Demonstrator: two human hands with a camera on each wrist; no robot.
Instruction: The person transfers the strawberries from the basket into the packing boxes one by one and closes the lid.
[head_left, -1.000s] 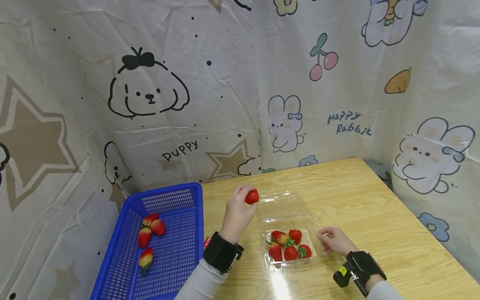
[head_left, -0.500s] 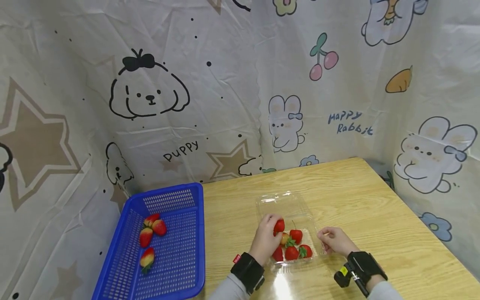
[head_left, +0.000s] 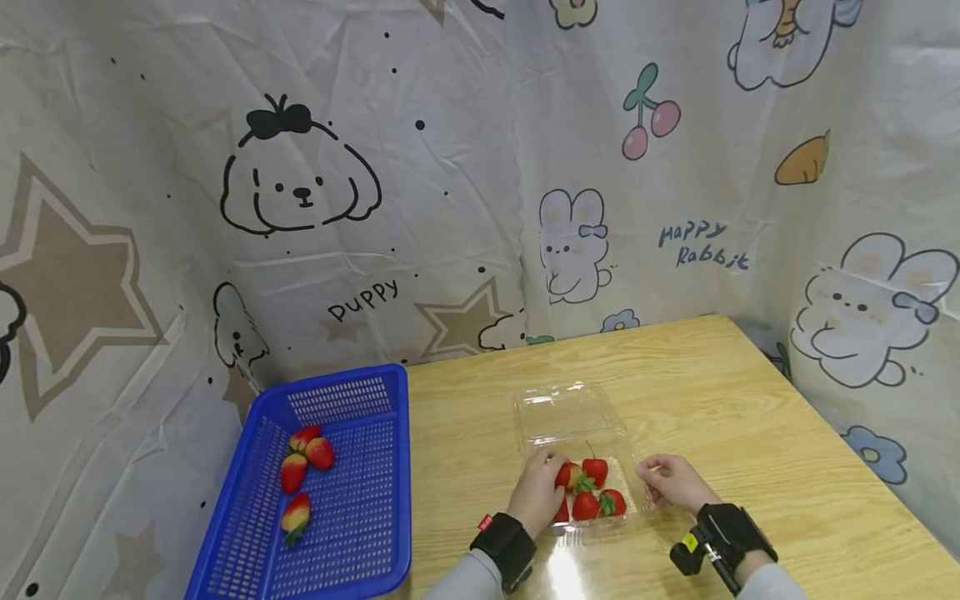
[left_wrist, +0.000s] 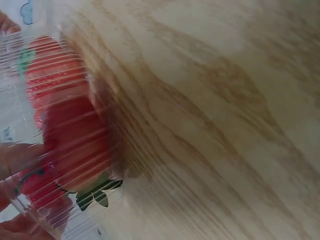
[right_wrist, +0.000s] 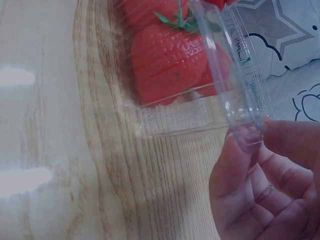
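A clear plastic clamshell box [head_left: 572, 410] lies on the table with its lid folded back and several red strawberries [head_left: 586, 505] inside. My left hand [head_left: 537, 490] reaches in at the box's left side. Through the ribbed wall in the left wrist view, its fingers and thumb are around a strawberry [left_wrist: 36, 189], close to the other fruit. At the right side, my right hand [head_left: 675, 482] pinches the box's rim between thumb and forefinger. The right wrist view shows that rim [right_wrist: 231, 102] up close, with large strawberries [right_wrist: 167, 62] behind the wall.
A blue plastic basket [head_left: 407, 492] stands at the left of the wooden table [head_left: 667, 367], with several strawberries [head_left: 294, 473] in it. Printed cloth [head_left: 457, 150] hangs behind the table and along both sides.
My left hand has carried a strawberry from above the lid's left edge down and right into the box. The right hand has kept its pinch on the rim, hardly moving.
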